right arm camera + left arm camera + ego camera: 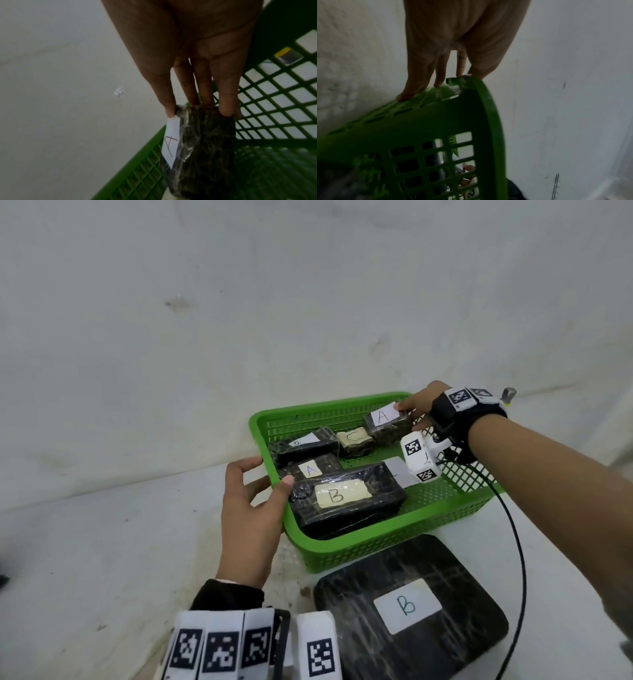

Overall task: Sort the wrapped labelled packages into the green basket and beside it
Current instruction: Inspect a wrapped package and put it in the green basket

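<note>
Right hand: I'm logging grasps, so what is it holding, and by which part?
The right hand pinches a wrapped package labelled A by its near end, fingertips on that short edge, over the green basket.

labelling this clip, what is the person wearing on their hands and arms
The left hand is bare, with a black sleeve at the wrist and a band of white blocks printed with black square codes. The right hand wears a black wrist strap carrying white coded blocks. A black cable trails from it. The forearm is bare.
</note>
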